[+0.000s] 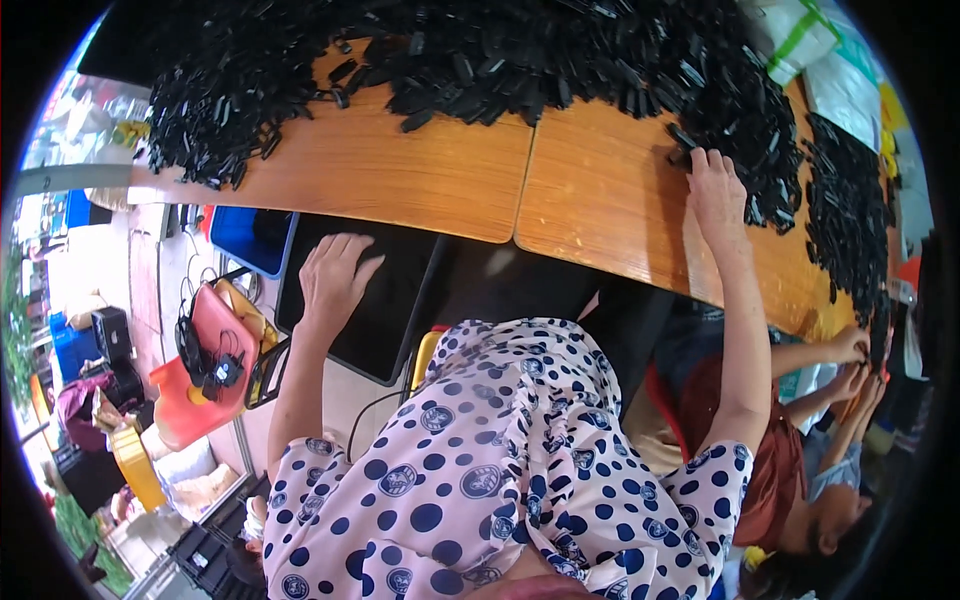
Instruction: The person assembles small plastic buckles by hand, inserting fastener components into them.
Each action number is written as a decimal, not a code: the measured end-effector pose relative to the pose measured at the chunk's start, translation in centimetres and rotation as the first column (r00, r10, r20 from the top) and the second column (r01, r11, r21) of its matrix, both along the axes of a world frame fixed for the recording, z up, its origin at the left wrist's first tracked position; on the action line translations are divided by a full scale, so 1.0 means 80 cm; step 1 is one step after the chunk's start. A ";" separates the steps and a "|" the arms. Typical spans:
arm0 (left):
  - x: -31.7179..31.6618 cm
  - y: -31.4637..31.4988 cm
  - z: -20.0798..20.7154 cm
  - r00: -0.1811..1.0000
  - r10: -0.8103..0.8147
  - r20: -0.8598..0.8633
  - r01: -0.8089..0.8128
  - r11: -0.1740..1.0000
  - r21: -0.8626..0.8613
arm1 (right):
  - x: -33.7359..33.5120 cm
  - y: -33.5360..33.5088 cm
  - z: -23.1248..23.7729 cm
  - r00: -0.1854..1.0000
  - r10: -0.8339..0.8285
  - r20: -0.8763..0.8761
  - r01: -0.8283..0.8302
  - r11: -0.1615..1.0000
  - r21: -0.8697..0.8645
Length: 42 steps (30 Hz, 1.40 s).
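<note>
Small, elongated black plastic pieces (545, 75) lie in a large heap across the far part of the wooden table (620, 205). At the heap's right part, my right hand (718, 200) has its fingers bent down, with a dark piece (682, 138) at the fingertips; the grip is partly hidden. To the left, my left hand (335, 280) hangs over a black bin (385, 310) below the table's near edge. Its fingers are stretched and the thumb is apart, with nothing in them.
A blue bin (252, 240) and a red chair (205, 370) with black headphones stand at left. At right, other people's hands (855, 365) work by another strip of black pieces (848, 200). White bags (845, 85) lie at the far right corner.
</note>
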<state>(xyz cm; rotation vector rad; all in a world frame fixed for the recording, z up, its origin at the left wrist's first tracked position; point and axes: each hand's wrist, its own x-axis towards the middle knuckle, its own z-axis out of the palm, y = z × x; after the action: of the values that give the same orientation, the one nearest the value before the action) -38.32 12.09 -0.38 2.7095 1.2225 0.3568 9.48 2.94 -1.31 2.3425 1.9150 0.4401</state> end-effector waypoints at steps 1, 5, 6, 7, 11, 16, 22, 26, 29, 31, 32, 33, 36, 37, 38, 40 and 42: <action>0.009 0.008 0.003 1.000 0.018 0.001 -0.018 1.000 0.003 | 0.002 0.005 -0.002 0.999 0.013 0.050 -0.010 0.999 -0.053; 0.084 0.068 0.016 0.975 -0.058 0.214 0.040 0.995 0.087 | 0.008 0.016 0.001 0.997 0.027 0.067 -0.020 0.994 -0.104; 0.109 0.084 0.014 0.962 -0.061 0.268 0.041 0.996 0.082 | 0.008 0.021 0.000 0.997 0.034 0.062 -0.026 0.993 -0.119; 0.130 0.100 0.009 0.944 -0.064 0.323 0.042 0.996 0.074 | 0.007 0.024 0.000 0.997 0.040 0.060 -0.031 0.990 -0.137; 0.181 0.152 -0.022 0.957 -0.150 0.247 0.112 0.980 0.162 | -0.007 0.033 0.019 0.998 0.034 0.049 -0.030 0.996 -0.080; 0.194 0.144 -0.023 0.955 -0.237 0.180 0.206 0.963 0.176 | -0.020 0.023 0.019 0.431 0.083 -0.899 0.150 0.975 0.162; 0.210 0.062 -0.018 0.766 0.247 0.593 0.213 0.773 -0.597 | -0.121 0.006 -0.001 -0.605 0.296 -0.739 0.391 0.919 0.049; 0.228 0.006 -0.018 0.639 0.254 0.726 0.355 0.740 -0.572 | -0.171 -0.003 0.005 -0.671 0.394 -0.628 0.443 0.892 0.087; 0.233 -0.012 -0.008 0.698 0.117 0.706 0.375 0.780 -0.501 | -0.175 -0.016 0.014 -0.647 0.384 -0.659 0.450 0.890 0.077; 0.234 -0.017 -0.004 0.690 0.079 0.720 0.394 0.793 -0.465 | -0.174 -0.023 0.015 -0.626 0.379 -0.681 0.451 0.889 0.080; 0.235 -0.019 -0.002 0.680 0.047 0.732 0.405 0.808 -0.428 | -0.172 -0.026 0.016 -0.607 0.369 -0.704 0.446 0.891 0.083; 0.235 -0.021 0.001 0.681 0.041 0.731 0.411 0.805 -0.428 | -0.171 -0.029 0.016 -0.588 0.358 -0.725 0.441 0.894 0.084; 0.232 -0.023 0.006 0.727 -0.044 0.686 0.424 0.814 -0.398 | -0.166 -0.037 0.015 -0.574 0.361 -0.735 0.430 0.897 0.104; 0.230 -0.023 0.006 0.741 -0.081 0.667 0.434 0.816 -0.383 | -0.164 -0.040 0.015 -0.574 0.364 -0.734 0.433 0.895 0.105; 0.229 -0.024 0.007 0.754 -0.117 0.646 0.443 0.817 -0.368 | -0.162 -0.043 0.014 -0.562 0.338 -0.755 0.401 0.910 0.108; 0.226 -0.025 0.008 0.766 -0.154 0.624 0.445 0.827 -0.343 | -0.160 -0.048 0.017 -0.550 0.312 -0.775 0.369 0.923 0.110; 0.224 -0.027 0.010 0.777 -0.187 0.601 0.448 0.835 -0.319 | -0.159 -0.052 0.027 -0.553 0.170 -0.816 0.279 0.960 0.010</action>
<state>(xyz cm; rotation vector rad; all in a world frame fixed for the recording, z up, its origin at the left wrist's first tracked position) -20.43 9.92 0.41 2.1283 0.5588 0.6547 -3.22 -1.20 0.84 2.9574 1.4687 -3.0268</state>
